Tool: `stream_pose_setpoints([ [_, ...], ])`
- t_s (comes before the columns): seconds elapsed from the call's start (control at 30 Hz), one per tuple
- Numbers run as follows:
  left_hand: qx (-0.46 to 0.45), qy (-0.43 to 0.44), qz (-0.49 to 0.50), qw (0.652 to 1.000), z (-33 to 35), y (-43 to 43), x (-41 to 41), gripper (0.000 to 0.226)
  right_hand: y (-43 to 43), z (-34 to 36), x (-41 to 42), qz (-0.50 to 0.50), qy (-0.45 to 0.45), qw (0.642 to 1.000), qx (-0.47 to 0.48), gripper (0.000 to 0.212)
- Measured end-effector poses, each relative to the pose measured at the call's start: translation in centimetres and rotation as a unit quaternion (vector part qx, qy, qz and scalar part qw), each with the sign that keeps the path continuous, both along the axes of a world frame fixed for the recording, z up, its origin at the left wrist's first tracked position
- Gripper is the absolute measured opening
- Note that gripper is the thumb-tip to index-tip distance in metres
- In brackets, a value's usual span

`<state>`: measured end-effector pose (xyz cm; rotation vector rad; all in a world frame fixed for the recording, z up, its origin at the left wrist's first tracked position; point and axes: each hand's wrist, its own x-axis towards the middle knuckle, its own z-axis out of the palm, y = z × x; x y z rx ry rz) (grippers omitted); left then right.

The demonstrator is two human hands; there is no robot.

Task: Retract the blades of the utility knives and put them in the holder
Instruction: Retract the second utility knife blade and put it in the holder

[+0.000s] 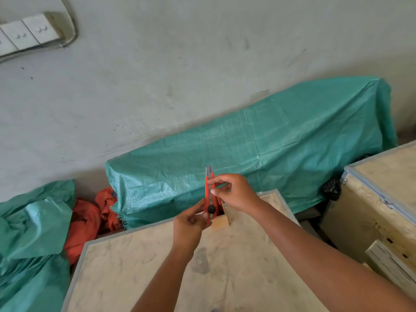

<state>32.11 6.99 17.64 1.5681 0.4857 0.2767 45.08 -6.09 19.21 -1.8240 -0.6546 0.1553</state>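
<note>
The left hand [191,218] has its grip closed round the orange utility knife [210,199], held upright; the right hand [234,192] pinches above — the exposed blade [209,171] could nick those fingertips if they slip upward.

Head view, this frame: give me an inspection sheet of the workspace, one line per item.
Surface: dusty wooden crate top, bare.
Job's things: red utility knife held upright, blade sticking out the top; holder not identifiable.
Clutter: orange cloth between green tarps.
Grippers: left hand holds knife's lower end; right hand pinches its upper body.
Cables: cord by wall sockets.
Surroundings: grey wall, second crate at right.
</note>
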Motion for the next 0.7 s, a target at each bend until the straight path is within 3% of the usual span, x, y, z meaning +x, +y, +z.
stream_pose_setpoints([
  [0.23,0.061,0.095,0.014,0.993,-6.2,3.4,6.2,0.044,2.9,-6.1,4.8,-0.079,-0.016,0.997,-0.018,0.025],
  [0.43,0.132,0.218,-0.035,0.966,-11.7,4.7,9.0,0.081,5.0,-12.8,5.8,-0.107,-0.045,0.992,-0.056,0.024],
  [0.7,0.091,0.202,-0.044,0.974,-14.8,5.2,9.4,0.053,6.1,-15.9,5.4,-0.056,-0.095,0.988,-0.111,0.025],
])
